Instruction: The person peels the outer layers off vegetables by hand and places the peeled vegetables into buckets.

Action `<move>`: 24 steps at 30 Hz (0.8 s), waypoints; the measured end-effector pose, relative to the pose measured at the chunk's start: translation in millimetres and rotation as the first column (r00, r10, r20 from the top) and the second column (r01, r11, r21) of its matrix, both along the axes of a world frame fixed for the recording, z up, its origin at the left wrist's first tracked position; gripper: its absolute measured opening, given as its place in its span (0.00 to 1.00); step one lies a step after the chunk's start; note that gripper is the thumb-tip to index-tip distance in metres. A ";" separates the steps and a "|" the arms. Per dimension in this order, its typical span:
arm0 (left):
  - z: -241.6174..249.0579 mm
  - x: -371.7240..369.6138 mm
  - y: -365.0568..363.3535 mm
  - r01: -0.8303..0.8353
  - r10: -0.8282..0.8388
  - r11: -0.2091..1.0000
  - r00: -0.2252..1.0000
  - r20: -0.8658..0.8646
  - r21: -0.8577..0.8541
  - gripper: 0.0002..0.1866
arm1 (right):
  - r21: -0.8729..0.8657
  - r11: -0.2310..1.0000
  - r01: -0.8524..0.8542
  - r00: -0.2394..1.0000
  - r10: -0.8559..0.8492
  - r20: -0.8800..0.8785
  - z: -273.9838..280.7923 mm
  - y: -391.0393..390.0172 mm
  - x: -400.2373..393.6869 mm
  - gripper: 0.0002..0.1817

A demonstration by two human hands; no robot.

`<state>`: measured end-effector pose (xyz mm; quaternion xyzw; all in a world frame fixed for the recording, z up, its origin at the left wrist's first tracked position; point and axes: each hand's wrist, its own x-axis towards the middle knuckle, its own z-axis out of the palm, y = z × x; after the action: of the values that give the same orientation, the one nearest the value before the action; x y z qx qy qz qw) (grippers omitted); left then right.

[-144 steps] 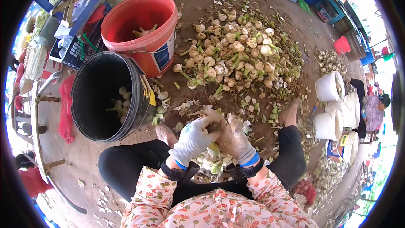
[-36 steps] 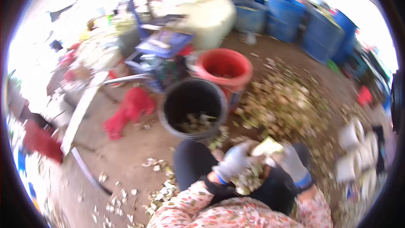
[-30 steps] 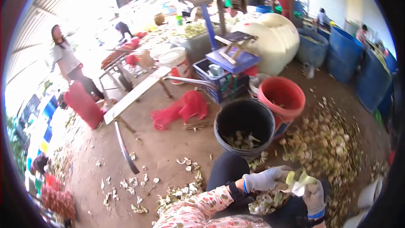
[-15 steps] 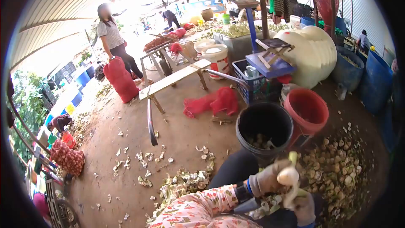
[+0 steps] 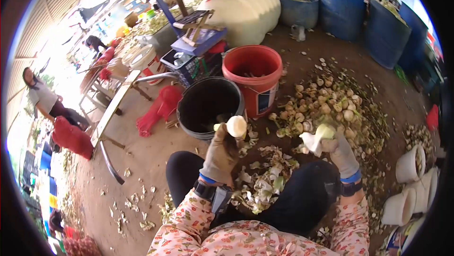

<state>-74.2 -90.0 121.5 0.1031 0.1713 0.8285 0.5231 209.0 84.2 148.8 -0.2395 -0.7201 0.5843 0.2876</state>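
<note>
My gloved left hand (image 5: 220, 159) is closed around a pale, onion-like bulb (image 5: 236, 127) with a short green stem, close to the near rim of the black bucket (image 5: 187, 130). My gloved right hand (image 5: 343, 154) grips a curled piece of white and green peel (image 5: 317, 140) in front of a pile of similar bulbs (image 5: 331, 107). Between my knees lies a heap of torn peels (image 5: 260, 185). A red bucket (image 5: 260, 83) stands against the black one.
Large blue barrels (image 5: 343, 14) and a cream plastic tank (image 5: 246, 12) stand at the back. White tubs (image 5: 411, 163) lie at the right. Left are a narrow bench (image 5: 111, 109), a red net bag (image 5: 161, 109) and a person holding a full red sack (image 5: 72, 137).
The view has swung right. My hands, close together before with the bulb and a strip of peel between them, are now apart: bulb in the left, peel in the right.
</note>
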 end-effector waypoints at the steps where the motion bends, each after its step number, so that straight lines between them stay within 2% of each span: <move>1: 6.6 -2.1 4.2 -0.084 0.084 0.995 0.996 0.007 -0.055 0.16 | -0.007 0.990 -0.139 0.982 0.138 0.126 15.3 3.8 4.1 0.16; 2: 13.3 -5.1 10.0 -0.160 0.162 0.981 0.987 0.013 -0.112 0.17 | -0.037 0.963 -0.267 0.930 0.268 0.252 30.7 8.2 8.1 0.17; 3: 15.8 -20.7 14.2 -0.249 0.251 0.958 0.968 -0.004 -0.144 0.18 | 0.155 0.879 -0.451 0.710 0.249 0.658 45.7 8.8 7.1 0.18; 4: 16.3 -35.7 18.1 -0.338 0.339 0.923 0.940 -0.026 -0.181 0.20 | 0.368 0.816 -0.446 0.735 0.100 0.670 39.5 5.0 8.6 0.18; 6: 31.3 -43.2 31.2 -0.409 0.422 0.904 0.900 0.104 -0.126 0.23 | 0.256 0.889 -0.380 0.620 0.040 0.783 59.2 8.4 6.8 0.15; 7: 31.0 -39.6 44.1 -0.386 0.395 0.914 0.917 0.058 -0.121 0.25 | 0.208 0.918 -0.339 0.668 0.079 0.740 54.6 19.9 10.6 0.15; 8: 26.0 -31.2 60.6 -0.319 0.325 0.936 0.946 0.017 -0.151 0.23 | 0.154 0.940 -0.306 0.713 0.119 0.691 45.4 36.0 18.6 0.15; 10: -37.7 -36.9 94.9 -0.029 0.010 0.972 0.997 -0.082 -0.233 0.18 | 0.057 0.968 -0.244 0.785 0.162 0.598 25.1 59.5 24.8 0.16; 12: -57.5 -12.6 123.8 -0.071 -0.142 0.862 0.916 -0.375 -0.501 0.15 | -0.014 0.984 -0.177 0.842 0.159 0.516 1.0 74.2 27.2 0.17; 13: -91.4 -15.4 142.0 -0.072 -0.226 0.789 0.890 -0.397 -0.610 0.18 | -0.037 0.983 -0.180 0.829 0.171 0.532 -10.9 83.8 25.3 0.18; 14: -141.5 -23.8 162.7 -0.081 -0.310 0.701 0.860 -0.405 -0.709 0.20 | -0.139 0.977 -0.164 0.818 0.213 0.534 -26.5 93.8 24.0 0.19; 16: -224.0 -33.5 197.7 -0.290 -0.539 0.541 0.602 -0.590 -0.790 0.28 | -0.224 0.971 -0.079 0.830 0.188 0.525 -66.8 109.8 20.6 0.21; 17: -234.2 -39.8 210.8 -0.344 -0.727 0.463 0.380 -0.572 -0.817 0.34 | -0.240 0.969 -0.064 0.840 0.182 0.510 -95.0 118.5 24.9 0.20; 18: -239.3 -41.3 225.9 -0.411 -0.781 0.453 0.244 -0.575 -0.791 0.33 | -0.334 0.943 0.001 0.861 0.169 0.480 -127.9 123.1 29.3 0.20; 19: -238.7 -41.1 242.9 -0.474 -0.824 0.454 0.099 -0.558 -0.754 0.32 | -0.259 0.966 -0.012 0.851 0.146 0.504 -153.0 123.4 31.8 0.20; 20: -243.9 -43.1 259.5 -0.528 -0.853 0.464 -0.049 -0.520 -0.711 0.32 | -0.184 0.983 -0.025 0.842 0.120 0.526 -172.3 126.2 32.4 0.20; 21: -262.7 -51.5 274.9 -0.528 -0.796 0.580 -0.210 -0.567 -0.620 0.31 | -0.135 0.990 -0.037 0.772 0.114 0.625 -173.3 127.1 22.7 0.21; 24: -326.8 -70.1 324.2 -0.494 -0.667 0.745 -0.551 -0.501 -0.449 0.28 | -0.380 0.925 0.031 0.828 0.189 0.527 -239.3 119.2 17.9 0.22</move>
<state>-144.4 234.2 -205.4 0.6044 0.7761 0.0650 0.1679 226.9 203.3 -90.5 -0.4179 -0.6575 0.6268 -0.0092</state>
